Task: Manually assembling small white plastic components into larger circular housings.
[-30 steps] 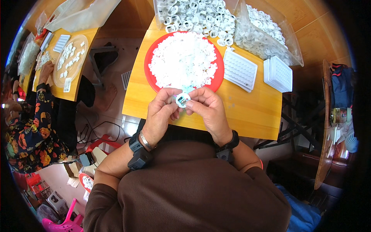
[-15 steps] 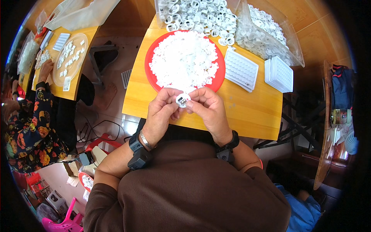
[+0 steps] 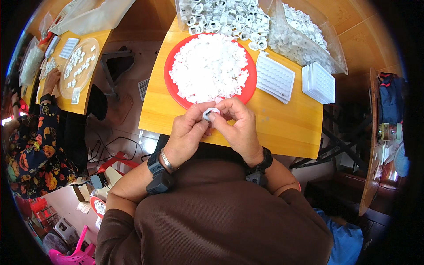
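One red round tray (image 3: 174,90) sits on the tabletop (image 3: 287,128); the small white pieces heaped on it are too many to count. Two hands (image 3: 187,132) (image 3: 238,128) hold one white ring part (image 3: 210,113) just in front of the tray. Two white gridded trays (image 3: 274,79) (image 3: 319,82) lie to the right of the red tray. Two clear bags of white rings (image 3: 221,17) (image 3: 304,37) lie behind it. One clear round tray (image 3: 79,66) sits on a second tabletop far to its left.

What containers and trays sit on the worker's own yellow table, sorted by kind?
Red round tray heaped with small white pieces: 1
White grid trays: 2
Clear bags of white rings: 2
Total: 5
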The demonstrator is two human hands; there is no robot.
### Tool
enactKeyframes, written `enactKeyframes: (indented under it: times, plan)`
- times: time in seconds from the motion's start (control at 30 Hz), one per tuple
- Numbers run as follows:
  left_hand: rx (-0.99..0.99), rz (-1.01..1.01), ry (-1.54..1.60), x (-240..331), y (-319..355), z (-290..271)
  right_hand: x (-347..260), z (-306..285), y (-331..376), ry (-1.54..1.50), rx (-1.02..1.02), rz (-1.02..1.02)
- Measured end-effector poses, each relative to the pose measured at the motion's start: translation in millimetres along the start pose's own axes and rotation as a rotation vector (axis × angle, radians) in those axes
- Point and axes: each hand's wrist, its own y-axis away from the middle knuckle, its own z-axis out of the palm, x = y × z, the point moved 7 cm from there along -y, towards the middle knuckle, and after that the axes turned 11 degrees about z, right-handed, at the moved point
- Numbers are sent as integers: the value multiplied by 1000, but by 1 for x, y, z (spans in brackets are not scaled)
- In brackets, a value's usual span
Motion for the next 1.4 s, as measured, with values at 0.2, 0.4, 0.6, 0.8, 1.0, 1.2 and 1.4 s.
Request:
enactKeyframes:
  times: [0.2,0.4,0.6,0.8,1.0,1.2,1.4]
  plan:
    - [-18,37,-93,2,1,0,-4,-1,0,18,-1,35]
    - [-48,95,-207,11,1,6,2,-2,3,-12,-17,92]
    - [-23,83,-167,5,1,2,3,-3,0,-12,-18,61]
    - [1,88,-128,6,1,-1,-5,2,-1,-15,-36,0]
    - [-5,87,-152,8,0,1,-9,0,1,43,2,-59]
    - [-20,99,-159,8,0,2,-12,-2,3,141,39,-140]
    - [-25,99,-162,8,1,2,-15,-2,3,149,42,-145]
